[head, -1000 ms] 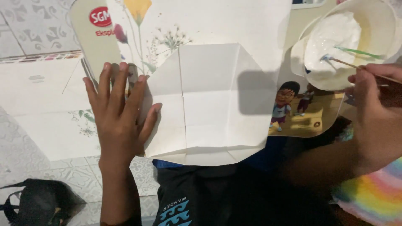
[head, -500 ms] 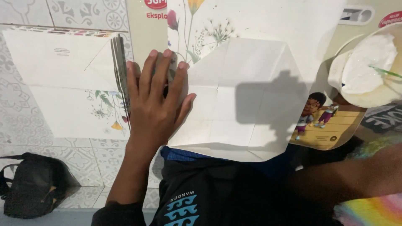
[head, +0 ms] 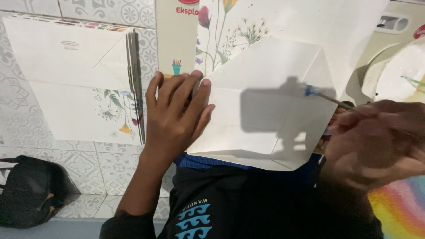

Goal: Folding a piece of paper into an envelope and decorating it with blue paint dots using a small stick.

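Left hand (head: 177,117) lies flat, fingers (head: 175,90) spread, pinning the left edge of the folded paper (head: 265,106); paper lies to the right of those fingers. Right hand (head: 376,141) pinches a brush (head: 330,98), blue tip over the paper's upper right. Envelope stack (head: 75,75) at left.

Place: we're looking at a home, down at floor level.
Floor: patterned grey-white tiles (head: 26,119) run under everything we see.
Craft signs: a stack of flowered envelopes (head: 84,84) lies on those tiles.
Also here: a black bag (head: 31,190) slumps beside us.
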